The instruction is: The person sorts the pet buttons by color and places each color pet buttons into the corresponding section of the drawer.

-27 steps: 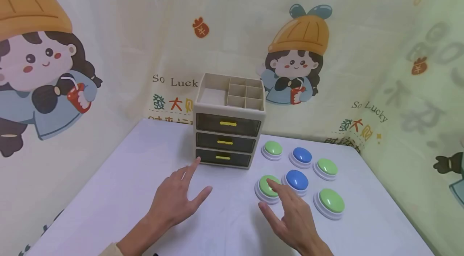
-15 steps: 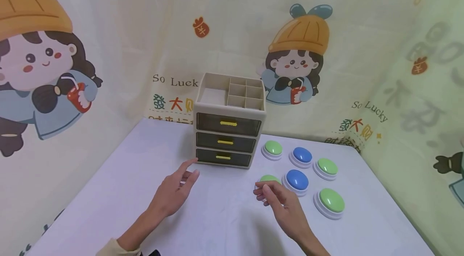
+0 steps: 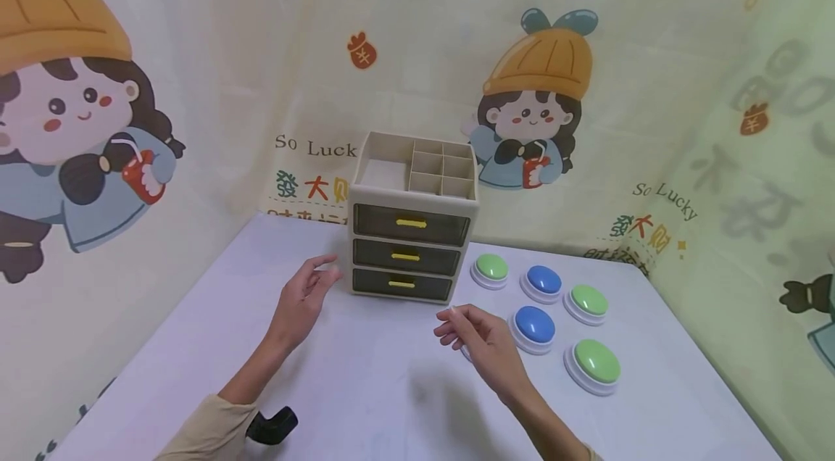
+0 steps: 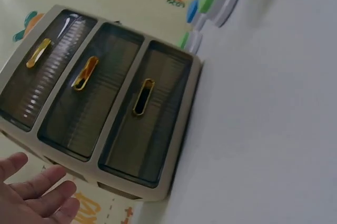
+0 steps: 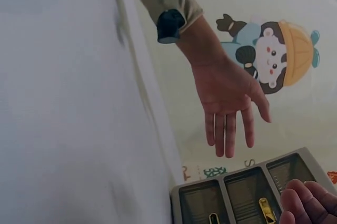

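My left hand (image 3: 301, 305) is raised just left of a beige desktop drawer cabinet (image 3: 409, 198), holding nothing; in the right wrist view its fingers hang extended. The cabinet has three dark see-through drawers, all closed, with yellow handles. My right hand (image 3: 485, 349) hovers in front of the cabinet's right side, fingers loosely bent and nothing in them. It covers most of the front-left push button. Around it on the table are a blue button (image 3: 535, 324) and a green button (image 3: 596, 362). Behind them stand a green button (image 3: 491, 267), a blue one and another green one.
The cabinet's open top has one large compartment and several small ones. A white cloth covers the table (image 3: 365, 388). Printed curtains (image 3: 417, 69) hang behind and at both sides. A black wrist device (image 3: 272, 425) sits at my left sleeve.
My left hand has risen and drawn left, away from the cabinet's lower corner. The right hand has shifted left and up, its fingers bending more. Cabinet and buttons stay put.
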A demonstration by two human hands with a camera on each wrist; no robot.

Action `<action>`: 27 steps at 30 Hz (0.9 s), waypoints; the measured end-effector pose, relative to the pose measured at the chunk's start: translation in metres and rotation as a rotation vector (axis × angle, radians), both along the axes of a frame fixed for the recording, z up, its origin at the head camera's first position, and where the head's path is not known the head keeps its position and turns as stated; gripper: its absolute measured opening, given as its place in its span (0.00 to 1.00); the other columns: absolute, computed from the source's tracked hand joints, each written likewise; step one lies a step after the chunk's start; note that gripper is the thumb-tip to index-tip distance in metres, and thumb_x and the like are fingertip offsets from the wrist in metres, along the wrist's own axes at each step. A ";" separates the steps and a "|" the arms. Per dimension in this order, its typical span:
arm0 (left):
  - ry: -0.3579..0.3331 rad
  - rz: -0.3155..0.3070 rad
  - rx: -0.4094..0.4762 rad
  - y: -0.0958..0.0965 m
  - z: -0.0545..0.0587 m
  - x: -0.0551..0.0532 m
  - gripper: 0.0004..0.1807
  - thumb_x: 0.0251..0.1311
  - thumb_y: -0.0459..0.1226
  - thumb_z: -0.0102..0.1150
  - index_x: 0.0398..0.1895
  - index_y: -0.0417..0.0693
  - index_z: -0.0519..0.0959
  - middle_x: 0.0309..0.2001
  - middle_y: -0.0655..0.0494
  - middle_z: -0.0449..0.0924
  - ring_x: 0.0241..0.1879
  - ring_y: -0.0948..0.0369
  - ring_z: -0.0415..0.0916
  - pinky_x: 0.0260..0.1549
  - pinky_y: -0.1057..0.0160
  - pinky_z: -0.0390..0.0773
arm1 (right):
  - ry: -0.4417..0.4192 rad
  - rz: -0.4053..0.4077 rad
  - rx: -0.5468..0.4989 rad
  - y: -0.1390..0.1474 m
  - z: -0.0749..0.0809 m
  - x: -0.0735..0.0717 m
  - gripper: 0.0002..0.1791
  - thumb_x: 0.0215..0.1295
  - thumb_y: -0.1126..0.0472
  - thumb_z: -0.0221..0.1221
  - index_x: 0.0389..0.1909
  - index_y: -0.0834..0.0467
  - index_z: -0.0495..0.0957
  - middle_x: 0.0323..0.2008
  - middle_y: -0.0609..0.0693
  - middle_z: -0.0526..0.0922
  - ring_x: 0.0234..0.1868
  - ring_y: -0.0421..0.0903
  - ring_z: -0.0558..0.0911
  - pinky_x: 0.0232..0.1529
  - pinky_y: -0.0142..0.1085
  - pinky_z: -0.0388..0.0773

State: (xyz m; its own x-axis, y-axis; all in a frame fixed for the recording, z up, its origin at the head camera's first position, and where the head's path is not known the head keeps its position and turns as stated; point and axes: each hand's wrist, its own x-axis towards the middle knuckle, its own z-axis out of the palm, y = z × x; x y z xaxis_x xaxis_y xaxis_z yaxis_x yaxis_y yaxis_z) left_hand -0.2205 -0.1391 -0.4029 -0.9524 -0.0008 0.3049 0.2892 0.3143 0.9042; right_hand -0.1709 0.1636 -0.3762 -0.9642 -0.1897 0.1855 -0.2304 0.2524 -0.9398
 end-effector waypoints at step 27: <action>0.167 -0.114 0.134 -0.012 0.034 -0.066 0.29 0.81 0.46 0.41 0.80 0.50 0.57 0.70 0.40 0.70 0.72 0.48 0.65 0.71 0.41 0.63 | -0.091 -0.013 -0.113 -0.033 0.007 -0.057 0.30 0.75 0.41 0.56 0.49 0.66 0.83 0.37 0.55 0.89 0.39 0.49 0.87 0.41 0.33 0.83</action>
State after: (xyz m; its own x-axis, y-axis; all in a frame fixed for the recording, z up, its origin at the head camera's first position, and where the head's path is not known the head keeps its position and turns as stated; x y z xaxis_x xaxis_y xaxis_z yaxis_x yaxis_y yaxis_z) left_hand -0.2866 -0.1516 -0.3692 -0.8851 0.0523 0.4624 0.4647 0.1514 0.8724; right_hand -0.2275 0.1301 -0.3687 -0.9801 -0.1602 0.1170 -0.1408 0.1465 -0.9791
